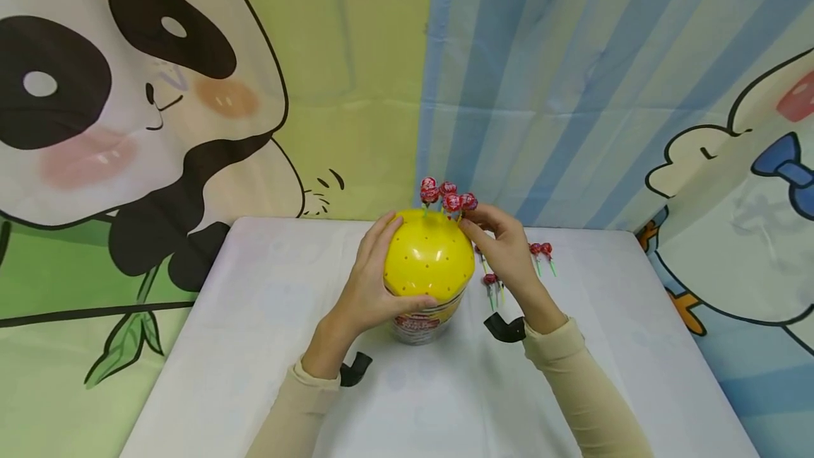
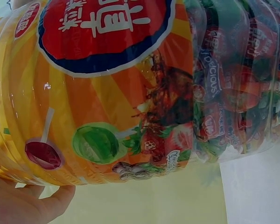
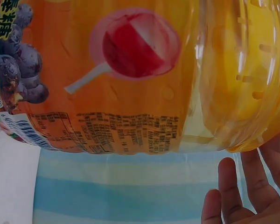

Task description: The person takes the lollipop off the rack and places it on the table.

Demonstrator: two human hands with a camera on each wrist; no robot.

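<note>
A clear plastic candy jar (image 1: 421,331) stands upright on the table, topped by a yellow domed lid (image 1: 427,260) dotted with small holes. My left hand (image 1: 372,278) grips the lid from the left, thumb across its front and fingers along its far side. Several red-wrapped lollipops (image 1: 429,192) stand upright in the lid's top. At the lid's right edge, my right hand (image 1: 502,242) pinches a lollipop (image 1: 468,201) just below its head; its stick is mostly hidden. In the left wrist view, wrapped candies (image 2: 238,88) fill the jar's lower part behind the orange label (image 2: 98,102).
More lollipops lie on the white table (image 1: 254,373) right of the jar: one lollipop (image 1: 490,279) beneath my right wrist and a pair of lollipops (image 1: 542,249) farther right. Behind the table hangs a printed curtain (image 1: 356,90).
</note>
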